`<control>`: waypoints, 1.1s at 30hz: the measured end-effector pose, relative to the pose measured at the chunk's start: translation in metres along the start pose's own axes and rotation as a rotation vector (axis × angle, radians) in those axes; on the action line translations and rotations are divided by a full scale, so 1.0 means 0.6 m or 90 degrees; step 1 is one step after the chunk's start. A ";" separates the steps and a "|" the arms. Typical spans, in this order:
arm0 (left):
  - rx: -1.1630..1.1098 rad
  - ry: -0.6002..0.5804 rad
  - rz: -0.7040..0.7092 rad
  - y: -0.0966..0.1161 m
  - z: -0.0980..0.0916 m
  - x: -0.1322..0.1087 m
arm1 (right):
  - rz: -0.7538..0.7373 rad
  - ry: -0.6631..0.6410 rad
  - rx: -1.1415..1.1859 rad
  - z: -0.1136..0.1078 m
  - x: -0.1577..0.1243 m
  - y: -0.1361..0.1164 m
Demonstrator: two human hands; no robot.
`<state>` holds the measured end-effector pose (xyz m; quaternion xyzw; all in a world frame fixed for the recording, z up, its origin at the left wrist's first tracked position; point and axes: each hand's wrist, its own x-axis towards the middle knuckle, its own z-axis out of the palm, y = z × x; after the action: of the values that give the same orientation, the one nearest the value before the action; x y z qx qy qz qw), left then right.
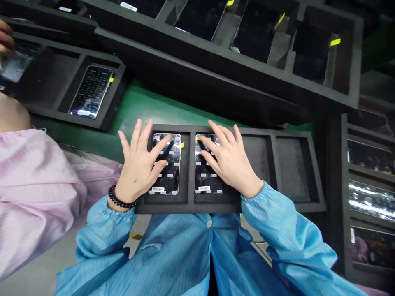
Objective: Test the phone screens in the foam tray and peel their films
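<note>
Your left hand [139,164] lies flat, fingers spread, palm on the left rim of the black foam tray [290,205]; fingertips rest on the left phone [168,172]. That phone sits face up in the tray's first compartment, a yellow tab at its upper right edge. A dark bead bracelet [119,200] circles your left wrist.

Your right hand [230,158] is also spread flat, fingers over the upper half of the right phone [205,176], which lies in the second compartment, just beside the first. Neither hand grips anything. The two compartments to the right hold no phone.

The tray sits on the green desk [138,105], near your body. Another tray up left holds a lit phone [91,91]. A co-worker's pink sleeve [37,181] is at your left.
</note>
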<state>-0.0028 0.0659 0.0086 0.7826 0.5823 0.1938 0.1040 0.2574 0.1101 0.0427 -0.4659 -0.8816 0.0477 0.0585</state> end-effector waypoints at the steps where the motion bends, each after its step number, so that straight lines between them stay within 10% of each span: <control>1: 0.006 -0.014 0.004 0.000 0.001 0.004 | 0.010 0.012 -0.001 -0.002 -0.004 0.002; 6: 0.020 -0.078 0.009 0.002 0.009 0.020 | 0.045 0.044 0.006 -0.004 -0.021 0.010; 33: 0.020 0.058 -0.087 -0.006 -0.026 -0.038 | 0.027 0.074 0.019 -0.003 -0.089 0.018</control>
<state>-0.0181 0.0441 0.0169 0.7330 0.6415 0.2126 0.0780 0.2963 0.0722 0.0398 -0.4858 -0.8657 0.0346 0.1157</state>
